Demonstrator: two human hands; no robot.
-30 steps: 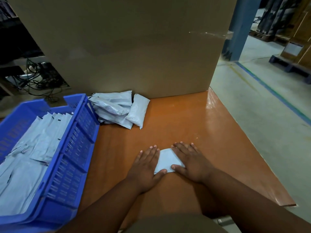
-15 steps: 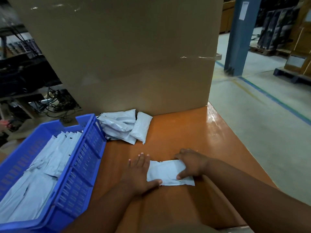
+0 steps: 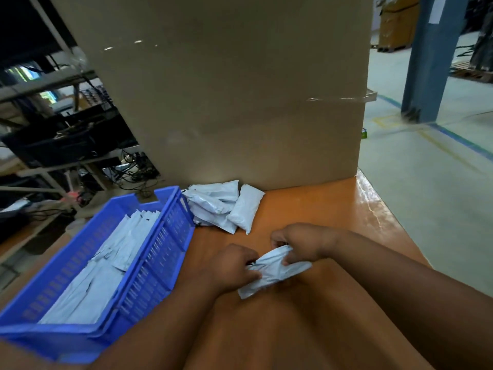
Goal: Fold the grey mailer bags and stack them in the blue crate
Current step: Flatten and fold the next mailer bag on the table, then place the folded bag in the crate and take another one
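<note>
Grey plastic mailer bag [image 3: 274,273], folded and pinched between curled fingers of left hand [image 3: 234,267] and right hand [image 3: 298,243], apparently awaits stacking in the blue slatted plastic crate [image 3: 149,265] left of them.

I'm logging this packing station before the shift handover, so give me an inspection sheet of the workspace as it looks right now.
Surface: orange table, glossy, with a big cardboard box standing at its far edge.
Job's things: blue crate at the left, grey folded bags stacked inside; one mailer bag in hand; a pile of unfolded bags by the box.
Clutter: nothing seen on the table.
Grips: left hand and right hand both pinch the mailer bag.
Cables: tangled wires under the shelving, behind the crate.
Surroundings: concrete floor with painted lines, blue pillar at the right.
</note>
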